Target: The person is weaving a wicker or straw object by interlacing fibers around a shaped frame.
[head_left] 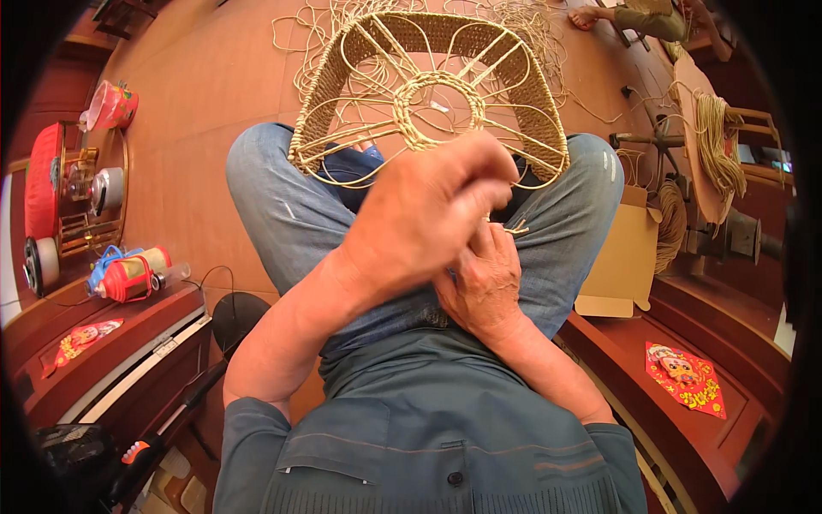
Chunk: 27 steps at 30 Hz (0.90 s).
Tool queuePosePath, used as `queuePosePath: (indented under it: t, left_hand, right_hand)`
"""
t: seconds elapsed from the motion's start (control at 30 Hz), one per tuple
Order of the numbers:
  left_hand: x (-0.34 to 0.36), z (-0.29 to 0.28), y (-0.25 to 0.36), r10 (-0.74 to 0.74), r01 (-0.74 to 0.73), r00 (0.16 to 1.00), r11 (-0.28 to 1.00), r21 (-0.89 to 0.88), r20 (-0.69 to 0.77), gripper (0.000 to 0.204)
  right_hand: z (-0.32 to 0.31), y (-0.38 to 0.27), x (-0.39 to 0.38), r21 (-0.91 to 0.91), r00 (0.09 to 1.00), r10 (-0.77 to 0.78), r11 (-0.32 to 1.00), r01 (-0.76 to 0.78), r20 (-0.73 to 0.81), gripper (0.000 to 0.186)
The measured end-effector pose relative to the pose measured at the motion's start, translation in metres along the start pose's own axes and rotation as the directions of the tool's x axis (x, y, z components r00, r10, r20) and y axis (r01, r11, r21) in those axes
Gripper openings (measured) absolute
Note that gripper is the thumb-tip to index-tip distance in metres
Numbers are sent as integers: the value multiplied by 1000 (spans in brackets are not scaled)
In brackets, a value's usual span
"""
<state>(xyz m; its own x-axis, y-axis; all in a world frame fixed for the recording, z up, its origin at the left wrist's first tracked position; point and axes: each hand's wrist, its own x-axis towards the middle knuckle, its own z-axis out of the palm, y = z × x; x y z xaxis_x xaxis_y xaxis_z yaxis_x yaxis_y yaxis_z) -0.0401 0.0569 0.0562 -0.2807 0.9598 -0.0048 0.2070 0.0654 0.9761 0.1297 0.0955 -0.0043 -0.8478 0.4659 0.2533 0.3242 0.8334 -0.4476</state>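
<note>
**Rattan frame, weaving partly complete**

My left hand [424, 214] is closed, fingers pinched on a rattan strand [516, 228]. Beneath it my right hand [484, 283] curls shut on the same strand. The woven frame [428, 90] rests on my knees: centre ring and rim are wound, spokes remain bare, loose cane [522, 26] lies beyond.

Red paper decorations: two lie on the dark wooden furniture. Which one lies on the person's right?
The diamond-shaped red decoration, lying flat on the dark ledge at the person's right; the other is longer and lies on the left-hand furniture.
</note>
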Motion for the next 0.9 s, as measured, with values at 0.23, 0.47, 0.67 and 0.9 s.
queuePosePath:
  t: [0.23, 0.47, 0.67, 0.9]
  left_hand:
    - [-61, -24, -31, -335, 292, 834, 942, -164, -439, 17]
    - [-84, 13, -85, -465, 298, 873, 746, -596, -146, 49]
    - [-70, 16, -101, -374, 245, 926, 483, -841, 54, 61]
    - [-68, 15, -111, -366, 262, 925, 428, -865, 99, 64]
  right_hand:
    - [3, 1, 5, 71, 999, 37, 997, -36, -6, 29]
    - [6, 2, 2, 128, 996, 27, 992, -16, -88, 29]
    - [4, -1, 3, 143, 993, 41, 989, -25, -113, 29]
    - [4, -1, 3, 150, 993, 33, 989, -16, -111, 28]
